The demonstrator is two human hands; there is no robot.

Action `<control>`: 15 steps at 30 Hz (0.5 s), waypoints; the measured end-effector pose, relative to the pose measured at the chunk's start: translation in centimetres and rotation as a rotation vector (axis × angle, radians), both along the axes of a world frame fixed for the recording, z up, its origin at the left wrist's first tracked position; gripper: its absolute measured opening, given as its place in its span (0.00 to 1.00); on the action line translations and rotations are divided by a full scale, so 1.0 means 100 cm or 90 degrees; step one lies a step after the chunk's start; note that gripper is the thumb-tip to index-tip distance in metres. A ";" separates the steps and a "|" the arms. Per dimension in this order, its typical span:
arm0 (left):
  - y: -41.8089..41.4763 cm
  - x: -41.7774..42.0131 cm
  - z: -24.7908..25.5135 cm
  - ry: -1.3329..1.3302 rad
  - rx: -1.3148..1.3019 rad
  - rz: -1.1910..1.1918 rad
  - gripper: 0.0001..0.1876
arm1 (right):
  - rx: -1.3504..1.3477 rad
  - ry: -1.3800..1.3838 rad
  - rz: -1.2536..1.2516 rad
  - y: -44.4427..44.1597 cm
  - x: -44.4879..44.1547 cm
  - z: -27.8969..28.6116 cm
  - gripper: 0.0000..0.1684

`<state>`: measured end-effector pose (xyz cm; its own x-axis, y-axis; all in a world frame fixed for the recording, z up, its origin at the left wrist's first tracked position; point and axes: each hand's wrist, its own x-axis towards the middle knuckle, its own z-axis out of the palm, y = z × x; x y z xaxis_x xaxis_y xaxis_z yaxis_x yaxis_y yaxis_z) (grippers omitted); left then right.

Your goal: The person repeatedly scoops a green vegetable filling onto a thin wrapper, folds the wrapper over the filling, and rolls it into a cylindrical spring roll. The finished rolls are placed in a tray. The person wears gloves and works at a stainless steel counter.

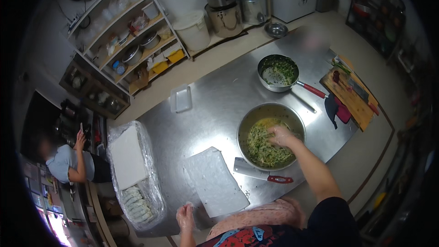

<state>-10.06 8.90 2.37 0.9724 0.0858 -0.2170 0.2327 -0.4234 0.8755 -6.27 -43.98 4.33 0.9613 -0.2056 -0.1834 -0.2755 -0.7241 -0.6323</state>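
My right hand (pixel 282 136), in a clear plastic glove, reaches into a large steel bowl (pixel 242 144). Its fingertips are partly hidden in a mix of shredded green vegetables (pixel 262 145). My left hand (pixel 185 216), also gloved, is held at the table's near edge with its fingers curled together. A thin, pale, flexible sheet (pixel 216 181) lies flat to the right of that hand. Between sheet and bowl rests a cleaver (pixel 250 168) with a red handle. At the left, a plastic-lined tray (pixel 156 192) carries a stack of white sheets (pixel 128 157) and several filled rolls (pixel 137 206).
Beyond the bowl stands a saucepan (pixel 278 72) with chopped greens, its red handle pointing right. A wooden cutting board (pixel 346 96) with a knife (pixel 358 90) overhangs the right edge. A white plastic tray (pixel 181 98) sits at the far edge. Another person (pixel 73 161) stands left, holding a phone.
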 end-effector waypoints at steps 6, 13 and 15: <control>-0.007 0.030 0.002 0.025 0.039 -0.068 0.12 | -0.105 0.120 -0.112 -0.022 -0.024 -0.011 0.24; 0.004 0.059 0.007 0.034 0.123 -0.093 0.13 | 0.193 -0.015 -0.091 0.059 0.000 0.066 0.16; 0.014 0.071 -0.025 0.037 0.087 -0.096 0.13 | 0.281 0.007 -0.010 0.107 0.017 0.067 0.16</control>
